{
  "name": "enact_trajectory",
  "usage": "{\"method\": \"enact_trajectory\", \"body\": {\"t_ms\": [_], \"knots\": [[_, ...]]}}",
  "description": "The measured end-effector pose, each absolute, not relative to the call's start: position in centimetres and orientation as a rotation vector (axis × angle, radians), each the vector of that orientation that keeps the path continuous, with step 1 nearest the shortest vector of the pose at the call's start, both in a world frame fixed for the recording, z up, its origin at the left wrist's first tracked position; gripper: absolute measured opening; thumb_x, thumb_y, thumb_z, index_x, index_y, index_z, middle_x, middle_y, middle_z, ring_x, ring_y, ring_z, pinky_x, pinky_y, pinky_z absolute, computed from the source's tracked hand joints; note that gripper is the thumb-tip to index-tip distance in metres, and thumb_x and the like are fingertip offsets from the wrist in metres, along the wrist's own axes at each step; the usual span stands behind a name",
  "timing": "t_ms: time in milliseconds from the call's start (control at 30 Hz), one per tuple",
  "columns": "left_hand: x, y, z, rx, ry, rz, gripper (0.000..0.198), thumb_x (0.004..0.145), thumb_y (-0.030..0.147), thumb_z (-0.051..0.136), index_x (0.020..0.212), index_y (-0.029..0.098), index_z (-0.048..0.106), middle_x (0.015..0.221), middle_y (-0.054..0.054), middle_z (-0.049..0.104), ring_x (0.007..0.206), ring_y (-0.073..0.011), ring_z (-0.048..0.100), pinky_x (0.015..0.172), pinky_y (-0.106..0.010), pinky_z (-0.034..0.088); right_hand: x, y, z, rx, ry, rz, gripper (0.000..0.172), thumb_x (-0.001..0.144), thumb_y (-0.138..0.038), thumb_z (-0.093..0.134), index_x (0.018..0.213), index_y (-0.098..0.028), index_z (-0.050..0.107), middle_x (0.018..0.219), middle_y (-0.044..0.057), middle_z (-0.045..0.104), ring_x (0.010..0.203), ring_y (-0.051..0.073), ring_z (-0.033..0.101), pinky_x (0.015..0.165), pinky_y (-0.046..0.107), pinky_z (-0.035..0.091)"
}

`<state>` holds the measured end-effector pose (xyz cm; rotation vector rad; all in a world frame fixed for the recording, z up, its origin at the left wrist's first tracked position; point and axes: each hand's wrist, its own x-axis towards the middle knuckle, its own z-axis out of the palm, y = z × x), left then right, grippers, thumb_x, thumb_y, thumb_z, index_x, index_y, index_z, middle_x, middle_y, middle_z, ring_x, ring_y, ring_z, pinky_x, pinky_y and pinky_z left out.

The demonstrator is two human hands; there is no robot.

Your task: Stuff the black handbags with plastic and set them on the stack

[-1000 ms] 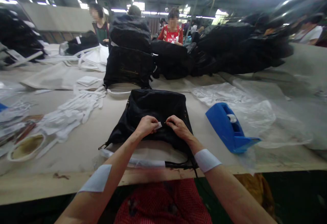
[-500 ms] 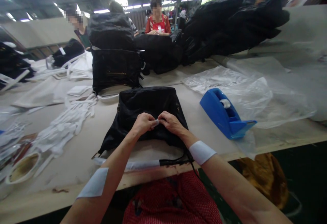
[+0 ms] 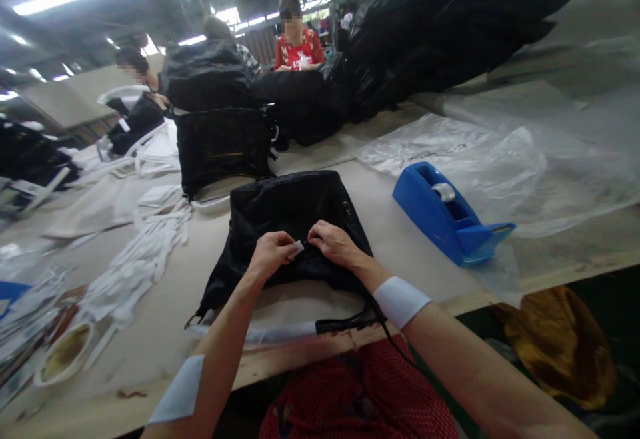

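A black handbag (image 3: pixel 285 202) lies flat on the table in front of me, its handle, partly wrapped in white, curving toward the near edge. Over the bag's middle, my left hand (image 3: pixel 273 252) pinches a small white strip (image 3: pixel 299 247). Close beside it my right hand (image 3: pixel 333 242) is closed, with a small dark tip showing at its fingers; what that belongs to I cannot make out. A narrow gap parts the two hands. White patches wrap both my forearms.
A blue tape dispenser (image 3: pixel 440 215) stands to the right, beside clear plastic sheeting (image 3: pixel 470 145). Black bags (image 3: pixel 220 145) are piled behind. White strips (image 3: pixel 133 259) and a small round container (image 3: pixel 65 353) lie at left. Co-workers sit across the table.
My hands have drawn slightly apart, the left moving left with the white strip. A dark tip now shows at my right fingers. The view has tilted a little.
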<state>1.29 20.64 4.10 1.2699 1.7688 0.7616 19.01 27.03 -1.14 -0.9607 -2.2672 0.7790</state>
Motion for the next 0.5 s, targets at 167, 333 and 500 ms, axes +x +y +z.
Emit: {"method": "enact_trajectory", "body": {"t_ms": [167,333,500], "knots": [[1.51,21.06,4.31,1.259,1.742,0.742,0.016,0.068,0.027,0.071,0.075,0.013,0.068,0.061,-0.002,0.064,0.056,-0.0117,0.060,0.053,-0.020,0.048,19.17,26.83,-0.45,-1.009,-2.293,0.792,0.009,0.089,-0.012,0.058,0.092,-0.016,0.066,0.096,0.003,0.059,0.083,0.014,0.057,0.075,0.023,0.042],[1.78,21.18,4.75,1.296,1.705,0.726,0.026,0.060,0.035,0.073,0.073,0.013,0.069,0.063,-0.003,0.066,0.058,-0.0125,0.060,0.054,-0.021,0.048,19.14,26.77,-0.25,-1.019,-2.283,0.794,0.009,0.089,-0.011,0.059,0.092,-0.016,0.066,0.097,0.003,0.059,0.085,0.014,0.057,0.077,0.022,0.041],[1.52,20.74,5.00,1.231,1.660,0.752,0.031,0.056,0.040,0.075,0.072,0.014,0.068,0.064,-0.003,0.066,0.061,-0.0130,0.060,0.056,-0.021,0.047,19.14,26.79,-0.21,-1.024,-2.280,0.796,0.008,0.089,-0.011,0.060,0.091,-0.016,0.066,0.096,0.003,0.059,0.084,0.014,0.057,0.074,0.023,0.041]]}}
